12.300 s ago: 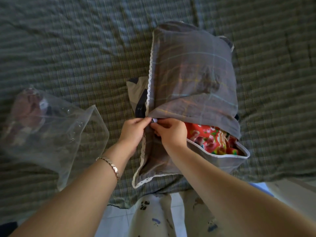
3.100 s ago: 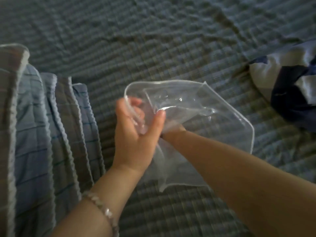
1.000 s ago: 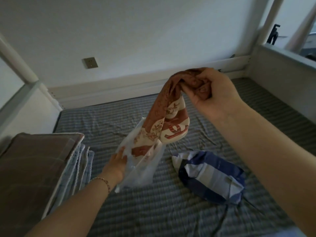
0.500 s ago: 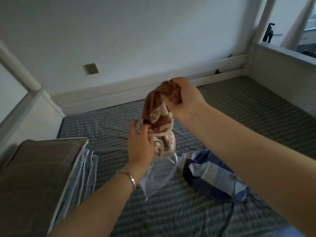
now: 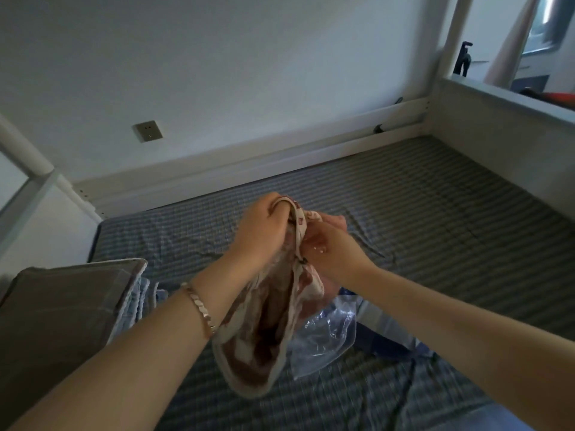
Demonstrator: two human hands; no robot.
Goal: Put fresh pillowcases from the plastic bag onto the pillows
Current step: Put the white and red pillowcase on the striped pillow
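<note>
1. At the near left, a grey checked pillow [image 5: 62, 309] with a lace-trimmed edge lies on the bed [image 5: 420, 219], cut off by the frame.
2. A limp brown-and-cream pillowcase [image 5: 264, 334] hangs above the bed. A crinkled clear plastic bag [image 5: 326, 334] shows just right of it, partly hidden; what holds it I cannot tell.
3. The left hand [image 5: 261, 228] has its fingers curled round the pillowcase's bunched top. The right hand [image 5: 333, 244] pinches it alongside, fingertips buried in cloth.

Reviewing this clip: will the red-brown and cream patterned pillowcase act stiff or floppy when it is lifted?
Probably floppy: the red-brown and cream patterned pillowcase hangs in loose folds below the left hand and right hand. Likely light too, since a bunched grip at its top edge carries it.
</note>
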